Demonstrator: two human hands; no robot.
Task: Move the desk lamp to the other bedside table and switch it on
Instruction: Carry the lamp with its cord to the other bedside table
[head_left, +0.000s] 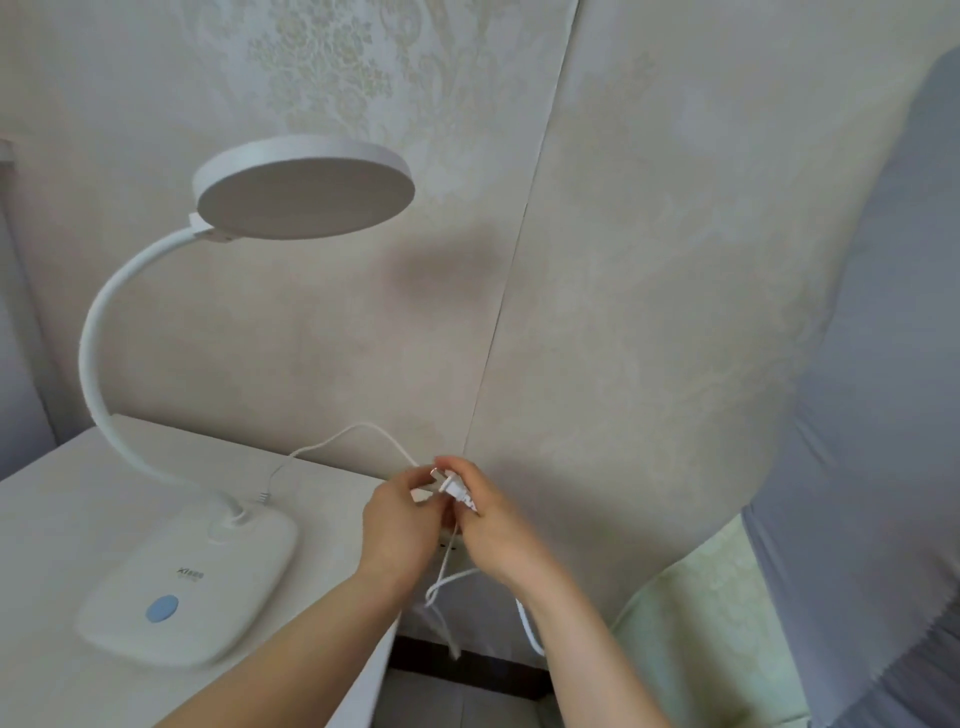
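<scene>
A white desk lamp stands on the bedside table (78, 509) at the left. Its flat square base (192, 592) carries a round blue button (162, 608), and a curved neck rises to a round head (304, 189). The lamp's white cord (332, 441) loops from the base toward the table's right edge. Just past that edge, near the wall, my left hand (397, 514) and my right hand (491, 525) meet around the white plug (454, 488). Both hands pinch it, and more cord hangs in loops below them.
Patterned beige wallpaper covers the wall (623, 312) behind. A grey padded headboard (857, 415) and pale green bedding (701, 623) fill the right side. A narrow gap with dark floor (467, 660) lies between table and bed.
</scene>
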